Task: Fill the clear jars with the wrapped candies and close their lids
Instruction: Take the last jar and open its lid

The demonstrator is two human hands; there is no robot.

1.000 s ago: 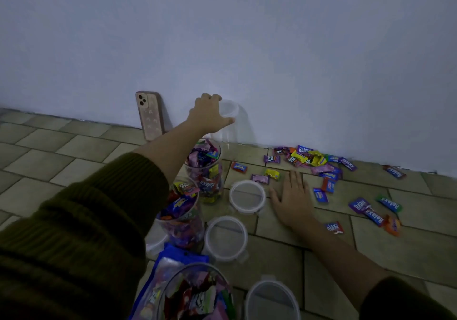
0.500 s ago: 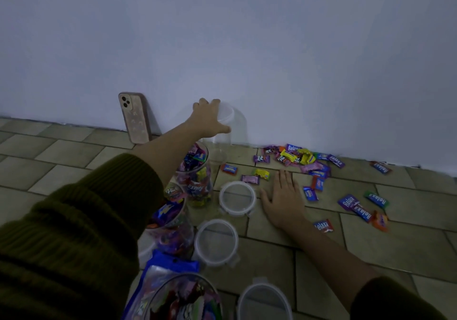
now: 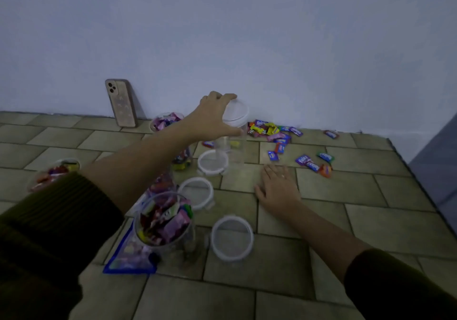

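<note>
Step in hand, my read: fetching the empty jar [image 3: 232, 146] for filling. Left hand [image 3: 214, 118] is on its top, fingers and thumb curled round the rim, gripping it. That jar is far centre, just left of the candy pile [image 3: 268, 129] at the wall [image 3: 272, 47]. I can't tell whether its base is on the tiles or just off them. The top looks capped in pale plastic (blurry, not sure).

Right hand [image 3: 278, 188] lies flat on the floor [image 3: 358, 191], fingers straight, holding nothing. The loose candies [image 3: 312, 162] are just beyond it to the right.

Already stuffed and not yet capped:
- near jar [image 3: 164, 223], standing on a blue bag [image 3: 128, 255]
- left jar [image 3: 53, 171]
- far jar [image 3: 168, 122], beside the phone [image 3: 121, 103]
- more jars, partly hidden behind the left forearm

Three lids [image 3: 232, 238] lie loose between the arms.

The next move calls for:
- Set the empty jar upright close to the pile.
- Open the top if it is in fact capped.
- Scoop candies in with the right hand.

It is clear, light plastic and will likely tip, so the left hand should steady it during loading. Then a lid goes on each jar, pressed down all round.
</note>
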